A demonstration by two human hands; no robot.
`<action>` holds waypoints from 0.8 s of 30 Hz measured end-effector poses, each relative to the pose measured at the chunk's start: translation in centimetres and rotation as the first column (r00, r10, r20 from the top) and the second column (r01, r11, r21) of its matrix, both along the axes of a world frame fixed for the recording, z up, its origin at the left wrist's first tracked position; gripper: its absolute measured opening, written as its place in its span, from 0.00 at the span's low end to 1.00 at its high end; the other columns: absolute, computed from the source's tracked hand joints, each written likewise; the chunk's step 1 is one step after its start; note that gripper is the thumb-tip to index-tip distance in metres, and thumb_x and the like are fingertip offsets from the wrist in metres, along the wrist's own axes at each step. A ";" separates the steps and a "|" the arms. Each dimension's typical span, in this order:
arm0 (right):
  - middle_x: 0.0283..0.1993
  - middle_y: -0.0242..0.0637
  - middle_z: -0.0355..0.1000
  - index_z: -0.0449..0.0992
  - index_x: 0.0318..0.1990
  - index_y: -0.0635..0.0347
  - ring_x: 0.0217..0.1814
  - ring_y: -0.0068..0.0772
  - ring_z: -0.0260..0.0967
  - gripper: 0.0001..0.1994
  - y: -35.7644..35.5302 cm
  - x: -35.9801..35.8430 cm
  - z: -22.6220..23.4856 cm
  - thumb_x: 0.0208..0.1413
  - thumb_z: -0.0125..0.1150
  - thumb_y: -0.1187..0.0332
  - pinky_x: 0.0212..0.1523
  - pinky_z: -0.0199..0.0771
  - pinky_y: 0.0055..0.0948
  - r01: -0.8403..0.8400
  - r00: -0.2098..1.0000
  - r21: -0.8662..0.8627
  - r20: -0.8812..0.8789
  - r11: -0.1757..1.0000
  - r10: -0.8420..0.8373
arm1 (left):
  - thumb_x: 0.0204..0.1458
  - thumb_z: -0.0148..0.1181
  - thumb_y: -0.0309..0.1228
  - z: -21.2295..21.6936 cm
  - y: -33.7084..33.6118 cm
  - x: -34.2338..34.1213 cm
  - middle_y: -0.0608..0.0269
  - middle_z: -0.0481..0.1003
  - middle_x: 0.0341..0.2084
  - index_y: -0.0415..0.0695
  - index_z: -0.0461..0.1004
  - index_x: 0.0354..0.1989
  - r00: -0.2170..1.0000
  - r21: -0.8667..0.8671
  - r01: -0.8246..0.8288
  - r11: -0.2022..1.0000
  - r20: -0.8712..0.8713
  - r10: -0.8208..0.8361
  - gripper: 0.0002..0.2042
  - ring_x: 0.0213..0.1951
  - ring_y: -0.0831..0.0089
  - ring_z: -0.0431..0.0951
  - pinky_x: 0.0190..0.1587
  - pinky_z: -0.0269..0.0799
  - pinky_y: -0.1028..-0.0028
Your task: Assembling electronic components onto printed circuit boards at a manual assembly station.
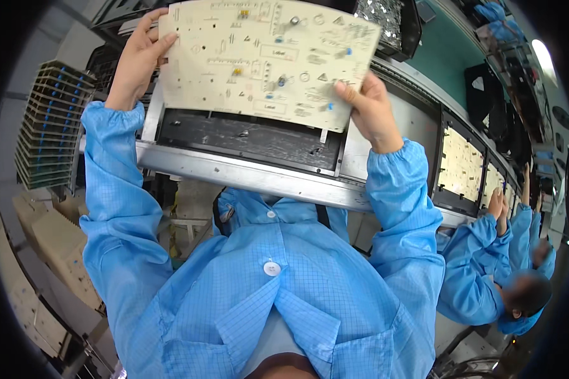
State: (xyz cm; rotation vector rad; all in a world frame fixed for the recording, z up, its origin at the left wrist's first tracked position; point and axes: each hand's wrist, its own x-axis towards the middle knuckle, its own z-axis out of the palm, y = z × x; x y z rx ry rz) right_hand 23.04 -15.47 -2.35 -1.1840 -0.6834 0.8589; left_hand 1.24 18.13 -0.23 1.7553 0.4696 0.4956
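Between my two hands I hold up a large cream circuit board [234,82] with a few small blue, yellow and metal parts on it. My left hand [142,54] pinches its left edge, thumb on the near face. At the lower right edge my right hand [370,104] grips the board, its thumb laid over the face and the fingers behind it. Below the board lies a black carrier frame [234,134] on the metal conveyor line, partly covered from view by the board.
A stack of circuit boards [54,126] stands at my left. A dark bin [392,25] of small shiny parts sits beyond the line. Rightward along the conveyor rail [253,180], another carrier holds a circuit board [461,164]. Co-workers in blue sleeves [474,252] work further right.
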 end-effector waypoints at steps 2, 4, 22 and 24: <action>0.54 0.44 0.73 0.53 0.68 0.61 0.55 0.33 0.72 0.32 0.3 1.2 0.2 0.57 0.57 0.81 0.55 0.72 0.29 0.121 0.989 0.054 0.081 0.991 -0.126 | 0.60 0.57 0.28 -1.6 -0.3 1.0 0.68 0.80 0.40 0.48 0.58 0.65 0.999 -0.059 -0.021 0.998 0.042 0.024 0.24 0.36 0.86 0.75 0.37 0.69 0.80; 0.53 0.46 0.73 0.45 0.71 0.56 0.52 0.32 0.74 0.37 0.0 2.1 -0.6 0.57 0.55 0.83 0.52 0.74 0.28 0.104 0.979 -0.037 0.179 0.994 -0.096 | 0.61 0.56 0.29 -2.5 -0.3 1.7 0.66 0.79 0.42 0.48 0.58 0.64 0.997 -0.032 -0.013 0.999 -0.081 0.010 0.24 0.39 0.85 0.75 0.39 0.69 0.79; 0.68 0.48 0.55 0.58 0.69 0.52 0.72 0.52 0.46 0.34 -1.2 3.6 -5.0 0.55 0.65 0.66 0.68 0.50 0.43 0.524 0.233 -0.307 0.949 0.794 0.213 | 0.56 0.60 0.41 -8.1 1.4 1.7 0.38 0.48 0.68 0.63 0.65 0.65 0.907 0.805 0.192 0.562 -0.365 0.212 0.26 0.69 0.38 0.40 0.69 0.40 0.47; 0.68 0.48 0.56 0.58 0.69 0.52 0.72 0.50 0.48 0.33 -1.5 4.6 -4.7 0.56 0.64 0.68 0.68 0.52 0.41 0.496 0.283 -0.222 0.955 0.840 0.086 | 0.57 0.60 0.41 -7.3 0.4 1.3 0.38 0.48 0.68 0.63 0.64 0.65 0.906 0.827 0.196 0.527 -0.358 0.227 0.26 0.69 0.37 0.39 0.69 0.41 0.47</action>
